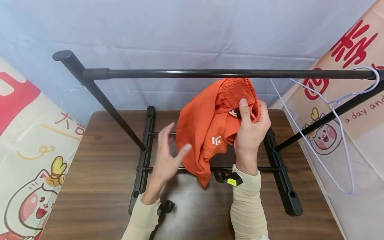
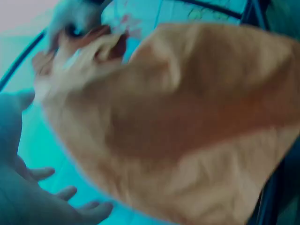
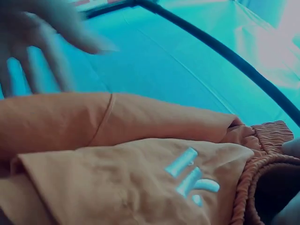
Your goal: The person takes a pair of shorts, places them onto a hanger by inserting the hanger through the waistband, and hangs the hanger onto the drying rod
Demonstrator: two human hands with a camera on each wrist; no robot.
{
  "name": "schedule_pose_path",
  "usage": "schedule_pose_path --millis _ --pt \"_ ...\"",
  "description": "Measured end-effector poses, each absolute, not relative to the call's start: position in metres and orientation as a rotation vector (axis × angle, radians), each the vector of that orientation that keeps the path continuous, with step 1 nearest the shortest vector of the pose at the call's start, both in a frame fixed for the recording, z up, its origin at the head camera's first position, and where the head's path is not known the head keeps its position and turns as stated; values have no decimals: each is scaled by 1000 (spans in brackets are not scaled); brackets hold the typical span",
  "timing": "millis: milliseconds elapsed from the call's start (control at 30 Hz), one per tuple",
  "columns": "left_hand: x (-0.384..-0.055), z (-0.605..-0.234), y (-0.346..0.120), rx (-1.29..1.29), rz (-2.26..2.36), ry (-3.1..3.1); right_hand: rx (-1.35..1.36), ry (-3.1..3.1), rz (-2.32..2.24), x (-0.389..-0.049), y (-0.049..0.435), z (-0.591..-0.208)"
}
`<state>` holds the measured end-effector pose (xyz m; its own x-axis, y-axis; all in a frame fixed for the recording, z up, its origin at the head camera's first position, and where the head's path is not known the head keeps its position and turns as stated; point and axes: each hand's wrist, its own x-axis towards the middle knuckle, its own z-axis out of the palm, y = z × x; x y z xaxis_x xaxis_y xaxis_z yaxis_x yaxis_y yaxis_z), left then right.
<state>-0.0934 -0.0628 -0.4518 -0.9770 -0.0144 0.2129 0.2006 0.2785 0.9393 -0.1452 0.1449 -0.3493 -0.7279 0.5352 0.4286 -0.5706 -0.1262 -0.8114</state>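
Orange garment (image 1: 196,123) hangs pinched in the right grip (image 1: 251,131); the left grip (image 1: 166,158), released, is nearby.

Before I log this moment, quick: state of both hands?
Left hand: open, holding nothing.
Right hand: closed, gripping the orange garment by its gathered edge.

Most of the right hand's (image 1: 250,133) fingers vanish behind the orange pants' (image 1: 195,123) bunched waistband (image 1: 237,91). The head view cuts off the clothes rack's (image 1: 192,73) upper right end. Motion blurs the left hand (image 1: 166,161) in the right wrist view. A yellow label's (image 1: 232,182) print is illegibly small.
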Motion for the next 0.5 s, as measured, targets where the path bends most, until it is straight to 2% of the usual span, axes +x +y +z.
schedule_pose_path --millis 100,233,500 --pt "-96 -455 -42 -339 -1662 -2414 82 -1456 1928 -141 136 -350" --pt "-106 -465 -31 -355 -1563 -2470 119 -1519 1899 -137 131 -352" --pt "-132 -473 -78 -309 -1162 -2469 151 -1417 1814 -142 159 -347"
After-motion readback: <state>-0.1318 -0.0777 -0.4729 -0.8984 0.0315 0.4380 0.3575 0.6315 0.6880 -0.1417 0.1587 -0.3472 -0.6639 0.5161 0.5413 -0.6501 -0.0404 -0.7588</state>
